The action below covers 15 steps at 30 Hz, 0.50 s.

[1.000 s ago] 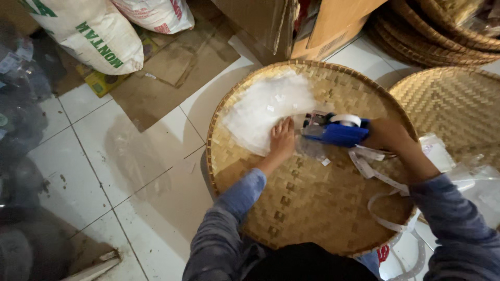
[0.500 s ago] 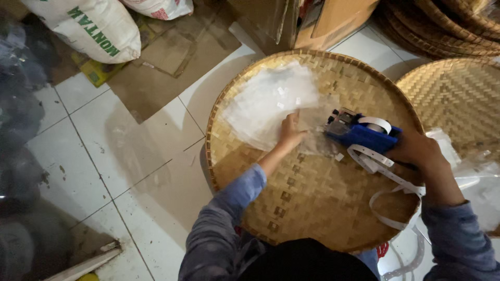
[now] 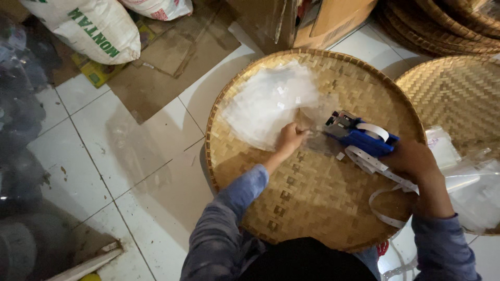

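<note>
A round woven bamboo tray (image 3: 312, 203) lies in front of me. On its far left part sits a heap of clear plastic bags (image 3: 265, 104). My left hand (image 3: 289, 139) rests on the heap's near edge and pinches one clear bag. A blue label gun (image 3: 359, 135) is gripped in my right hand (image 3: 414, 158), its nose pointing left at that bag. A white paper backing strip (image 3: 388, 177) trails from the gun across the tray and curls by my right wrist.
A second woven tray (image 3: 458, 93) lies to the right, with more stacked at the top right. Clear plastic (image 3: 471, 182) lies by my right arm. White sacks (image 3: 88, 28), flattened cardboard (image 3: 156, 73) and a cardboard box (image 3: 323, 21) sit on the tiled floor beyond.
Both hands and the label gun sit a little lower in view, the camera having shifted. My left hand still holds the bag at the heap's edge, the gun close to it.
</note>
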Motion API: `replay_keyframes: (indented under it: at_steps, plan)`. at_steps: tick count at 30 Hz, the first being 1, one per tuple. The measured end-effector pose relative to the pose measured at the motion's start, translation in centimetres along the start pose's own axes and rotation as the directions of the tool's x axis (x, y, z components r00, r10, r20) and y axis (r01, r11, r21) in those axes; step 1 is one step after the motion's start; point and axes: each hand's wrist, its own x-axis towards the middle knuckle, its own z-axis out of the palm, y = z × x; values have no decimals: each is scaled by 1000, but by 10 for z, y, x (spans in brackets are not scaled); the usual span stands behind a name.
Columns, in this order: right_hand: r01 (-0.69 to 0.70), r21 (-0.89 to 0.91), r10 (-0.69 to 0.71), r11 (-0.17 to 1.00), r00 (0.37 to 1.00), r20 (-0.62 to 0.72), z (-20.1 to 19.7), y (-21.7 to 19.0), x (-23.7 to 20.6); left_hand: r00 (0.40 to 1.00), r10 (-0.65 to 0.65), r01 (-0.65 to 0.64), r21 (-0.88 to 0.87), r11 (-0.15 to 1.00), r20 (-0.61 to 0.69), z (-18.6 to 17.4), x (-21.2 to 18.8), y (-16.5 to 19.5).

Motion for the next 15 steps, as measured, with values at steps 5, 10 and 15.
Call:
replay_keyframes:
  at_steps: [5, 10, 15]
  plan:
    - [102, 20, -98, 995, 985, -139, 10, 9, -15, 972, 231, -228, 336, 914, 32, 0, 9, -4]
    - [149, 38, -138, 988, 968, -208, 18, 12, -24, 985, 146, -175, 559, 810, 96, -21, 16, -5]
    - [180, 186, -109, 966, 935, -338, 28, 22, -24, 985, 174, -139, 580, 803, -4, -43, 27, 1]
